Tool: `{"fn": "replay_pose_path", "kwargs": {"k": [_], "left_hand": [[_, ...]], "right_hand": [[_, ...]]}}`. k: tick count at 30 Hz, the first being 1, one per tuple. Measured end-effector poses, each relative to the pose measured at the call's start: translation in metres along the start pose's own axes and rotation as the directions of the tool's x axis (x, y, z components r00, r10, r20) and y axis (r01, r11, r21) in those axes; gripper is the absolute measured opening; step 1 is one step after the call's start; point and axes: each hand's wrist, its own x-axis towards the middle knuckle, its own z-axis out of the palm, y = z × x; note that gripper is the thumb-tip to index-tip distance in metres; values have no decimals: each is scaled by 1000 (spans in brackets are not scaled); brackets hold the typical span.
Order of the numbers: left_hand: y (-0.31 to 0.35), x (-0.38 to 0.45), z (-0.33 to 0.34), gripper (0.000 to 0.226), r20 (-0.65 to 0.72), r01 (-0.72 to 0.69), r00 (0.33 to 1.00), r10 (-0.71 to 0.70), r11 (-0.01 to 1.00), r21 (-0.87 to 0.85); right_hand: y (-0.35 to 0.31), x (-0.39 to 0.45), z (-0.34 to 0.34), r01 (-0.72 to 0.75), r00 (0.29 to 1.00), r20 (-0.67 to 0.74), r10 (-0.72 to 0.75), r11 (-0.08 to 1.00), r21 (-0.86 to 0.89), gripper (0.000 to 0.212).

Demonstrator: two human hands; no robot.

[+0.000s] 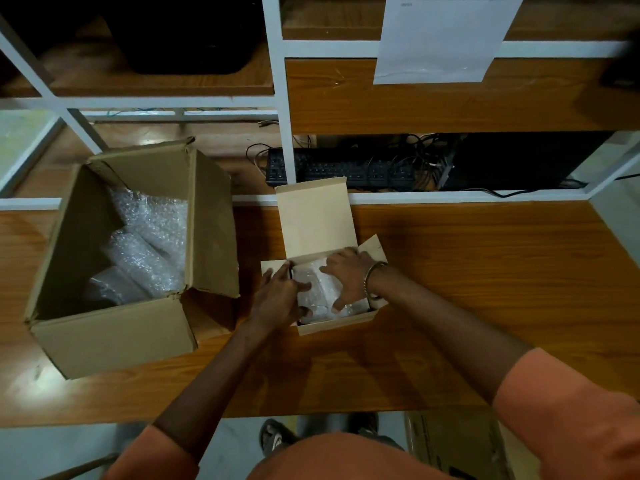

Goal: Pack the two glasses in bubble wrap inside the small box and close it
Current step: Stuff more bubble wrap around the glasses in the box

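Note:
The small cardboard box [336, 323] stands open on the wooden table, its lid [317, 220] raised at the back and its side flaps spread. Inside it lies a bundle of bubble wrap [320, 291]; the glasses themselves are hidden in the wrap. My left hand [280, 296] rests at the box's left edge, fingers against the wrap and the left flap. My right hand [346, 275] lies spread on top of the wrap, pressing it down, with a metal bangle at the wrist.
A large open cardboard box [114, 337] with more bubble wrap [145, 244] stands to the left. Behind the table, a white-framed shelf holds a black keyboard [341, 168] and cables. A paper sheet [440, 36] hangs above. Another carton [453, 441] sits on the floor.

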Motion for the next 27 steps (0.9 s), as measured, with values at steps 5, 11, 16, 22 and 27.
{"fn": "replay_pose_path", "kwargs": {"k": [5,11,16,22,27], "left_hand": [[-4,5,-3,68,22,4,1000,-3,999,-49],[-3,3,-9,67,53,-3,999,5,999,-35],[-1,1,-12,67,56,-6,998,8,999,-41],[0,3,-9,67,40,10,999,-8,999,-48],[1,6,-10,67,30,26,999,-24,998,-52]], "right_hand": [[-1,2,11,11,995,-97,-18,998,-66,111],[-12,13,18,13,981,-192,-39,991,-134,98],[0,12,13,24,999,-35,-23,1000,17,112],[16,7,-2,-32,996,93,0,939,342,102],[-4,14,17,-18,998,-51,22,996,85,90]]}}
